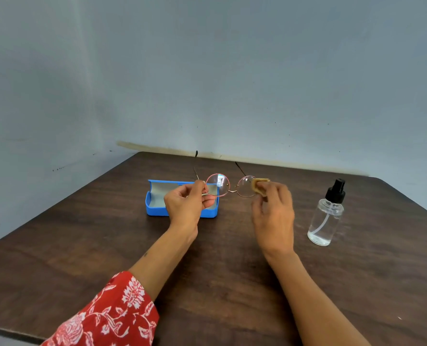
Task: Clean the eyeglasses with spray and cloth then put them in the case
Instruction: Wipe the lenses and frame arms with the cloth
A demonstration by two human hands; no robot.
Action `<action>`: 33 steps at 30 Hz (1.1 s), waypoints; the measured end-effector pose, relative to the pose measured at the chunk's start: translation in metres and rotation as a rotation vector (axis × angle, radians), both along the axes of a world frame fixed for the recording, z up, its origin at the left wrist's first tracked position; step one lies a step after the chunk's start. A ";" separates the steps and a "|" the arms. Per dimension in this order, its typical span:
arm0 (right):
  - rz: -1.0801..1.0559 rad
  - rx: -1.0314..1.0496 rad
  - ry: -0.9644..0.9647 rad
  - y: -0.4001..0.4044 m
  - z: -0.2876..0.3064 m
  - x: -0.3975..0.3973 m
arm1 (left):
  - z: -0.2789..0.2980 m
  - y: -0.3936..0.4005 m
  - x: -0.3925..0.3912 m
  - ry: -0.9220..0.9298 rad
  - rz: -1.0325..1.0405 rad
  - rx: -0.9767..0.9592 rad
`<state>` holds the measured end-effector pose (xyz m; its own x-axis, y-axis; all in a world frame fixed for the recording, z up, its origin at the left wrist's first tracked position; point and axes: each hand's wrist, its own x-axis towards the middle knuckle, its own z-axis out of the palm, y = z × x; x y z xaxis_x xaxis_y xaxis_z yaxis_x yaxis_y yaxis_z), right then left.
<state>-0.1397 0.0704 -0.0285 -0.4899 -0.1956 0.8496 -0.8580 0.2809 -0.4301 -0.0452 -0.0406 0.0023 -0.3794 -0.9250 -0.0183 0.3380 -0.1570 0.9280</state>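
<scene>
Left hand (187, 204) pinches eyeglasses (228, 186) at hinge; right hand (273, 216) presses tan cloth (258, 186) on lens, above open blue case (155, 208).

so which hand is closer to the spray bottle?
Right. The right hand, holding the cloth on a lens, sits just left of the spray bottle; the left hand is farther, by the case.

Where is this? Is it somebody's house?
Probably a plain room indoors, maybe a home; I can't be sure. A dark wooden table stands against a bare grey-blue painted wall, and on it are only a blue glasses case and a spray bottle.
</scene>
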 end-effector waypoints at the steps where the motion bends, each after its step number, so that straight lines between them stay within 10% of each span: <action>1: -0.024 -0.019 -0.026 0.003 0.001 -0.003 | 0.000 0.000 -0.001 -0.004 -0.004 0.001; 33: 0.082 0.057 0.011 -0.003 0.001 0.007 | -0.002 0.001 -0.001 -0.037 -0.003 -0.013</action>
